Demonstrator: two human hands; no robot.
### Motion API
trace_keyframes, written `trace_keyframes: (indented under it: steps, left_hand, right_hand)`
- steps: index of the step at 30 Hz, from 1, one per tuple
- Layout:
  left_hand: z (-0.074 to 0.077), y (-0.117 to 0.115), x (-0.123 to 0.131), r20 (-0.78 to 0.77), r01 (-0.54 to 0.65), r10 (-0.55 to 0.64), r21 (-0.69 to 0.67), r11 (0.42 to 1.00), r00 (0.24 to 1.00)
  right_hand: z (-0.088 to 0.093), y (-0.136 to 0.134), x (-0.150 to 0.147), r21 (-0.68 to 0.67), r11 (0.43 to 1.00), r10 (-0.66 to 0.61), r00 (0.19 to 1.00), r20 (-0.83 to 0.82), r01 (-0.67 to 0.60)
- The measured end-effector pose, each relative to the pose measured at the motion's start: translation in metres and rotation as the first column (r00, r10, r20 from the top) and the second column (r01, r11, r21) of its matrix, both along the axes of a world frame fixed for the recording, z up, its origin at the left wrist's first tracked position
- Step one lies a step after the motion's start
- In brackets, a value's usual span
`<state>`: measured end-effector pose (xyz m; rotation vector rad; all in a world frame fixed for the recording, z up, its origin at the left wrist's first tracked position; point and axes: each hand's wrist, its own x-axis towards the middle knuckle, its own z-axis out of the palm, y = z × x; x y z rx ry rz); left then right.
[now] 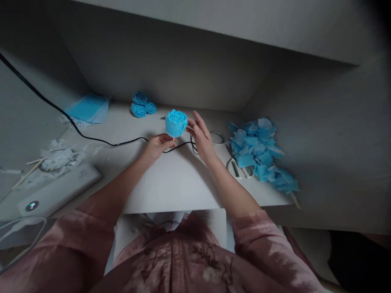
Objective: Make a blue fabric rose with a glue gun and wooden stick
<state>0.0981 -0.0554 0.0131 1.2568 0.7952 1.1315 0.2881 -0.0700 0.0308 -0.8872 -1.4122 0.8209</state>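
A bright blue handmade flower (176,123) with ruffled petals stands upright above the middle of the table. My left hand (158,147) pinches its thin stem just below the bloom. At the flower's right side is my right hand (202,136), its fingers extended and apart, the tips at or near the outer petals; whether they touch cannot be made out. A black cable (122,144) runs behind both hands. Behind the bloom, a small dark pointed tip shows, mostly hidden.
Several finished blue flowers (140,105) lie at the back, near flat blue sheets (88,109). White scraps (61,156) and a white power bank (61,188) are on the left. To the right are scissors (234,169), a tape ring (218,137) and a heap of blue pieces (258,142). Walls enclose the table.
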Motion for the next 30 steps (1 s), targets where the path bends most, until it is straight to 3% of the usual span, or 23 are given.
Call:
trace_keyframes:
  steps: [4,10,16,23,30]
  left_hand:
    - [-0.004,0.000,0.001,-0.037,0.024,-0.024,-0.004,1.000,0.999]
    - [-0.016,0.004,0.002,-0.105,0.074,-0.070,0.034,0.997,0.992]
    - [-0.024,0.009,0.004,-0.089,0.061,-0.054,0.082,0.995,0.995]
    - [-0.019,0.009,0.004,-0.017,0.016,-0.016,0.013,1.000,1.000]
    - [-0.016,0.007,0.004,0.013,0.047,-0.047,0.015,0.999,0.999]
  right_hand:
    - [0.012,-0.006,-0.001,0.104,0.989,0.095,0.991,0.091,-0.104]
    - [0.012,-0.014,-0.011,0.070,0.986,0.141,0.979,0.146,-0.153]
    - [0.008,-0.019,-0.012,0.059,0.998,-0.045,0.971,0.236,0.032]
    - [0.006,-0.012,-0.014,0.084,0.994,0.053,0.978,0.199,-0.071]
    - [0.009,-0.008,-0.011,0.079,0.989,0.114,0.979,0.172,-0.129]
